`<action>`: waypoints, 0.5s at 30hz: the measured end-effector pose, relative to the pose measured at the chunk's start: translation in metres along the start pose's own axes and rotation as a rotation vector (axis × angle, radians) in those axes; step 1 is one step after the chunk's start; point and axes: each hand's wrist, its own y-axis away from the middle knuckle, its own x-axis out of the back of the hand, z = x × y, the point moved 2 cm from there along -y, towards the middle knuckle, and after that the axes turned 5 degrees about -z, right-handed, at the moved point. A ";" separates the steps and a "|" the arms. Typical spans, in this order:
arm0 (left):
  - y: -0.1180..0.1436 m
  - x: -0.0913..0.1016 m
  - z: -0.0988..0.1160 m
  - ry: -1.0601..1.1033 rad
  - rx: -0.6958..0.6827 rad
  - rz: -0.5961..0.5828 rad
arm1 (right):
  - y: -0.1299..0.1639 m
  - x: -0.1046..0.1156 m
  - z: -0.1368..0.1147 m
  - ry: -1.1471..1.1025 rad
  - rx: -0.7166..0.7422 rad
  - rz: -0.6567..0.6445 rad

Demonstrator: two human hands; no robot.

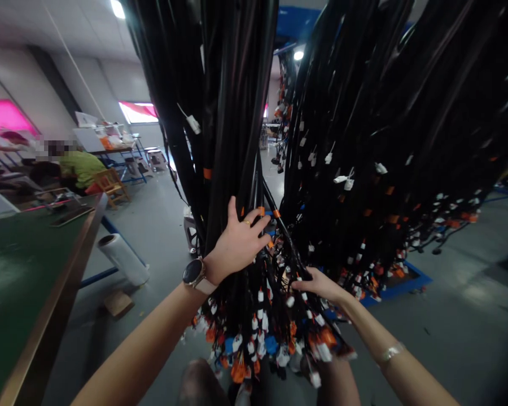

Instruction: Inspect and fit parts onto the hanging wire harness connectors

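Note:
A thick bundle of black cable harnesses (224, 141) hangs in front of me, ending in white, orange and blue connectors (262, 338). My left hand (237, 242), with a watch on the wrist, is wrapped around several of the black cables in the middle of the bundle. My right hand (317, 285) reaches into the lower right side of the same bundle and grips a few thin cables there. A second, larger hanging bundle (385, 141) with white tags and orange tape spreads to the right, apart from both hands.
A green-topped table (21, 282) with a metal edge runs along the left. A roll of clear film (122, 259) and a cardboard piece lie on the grey floor. A seated person in green (82, 166) works far left. A blue floor frame (406, 282) sits under the right bundle.

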 end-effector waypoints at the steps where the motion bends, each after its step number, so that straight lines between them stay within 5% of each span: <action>1: -0.001 0.000 0.001 -0.002 0.003 0.002 | 0.005 -0.002 0.002 0.000 -0.005 -0.003; 10: -0.001 0.005 0.004 0.007 0.012 0.001 | 0.022 -0.041 0.031 -0.105 0.022 0.001; 15: -0.002 0.006 0.004 0.018 0.017 -0.015 | 0.058 -0.027 0.041 -0.289 -0.034 0.156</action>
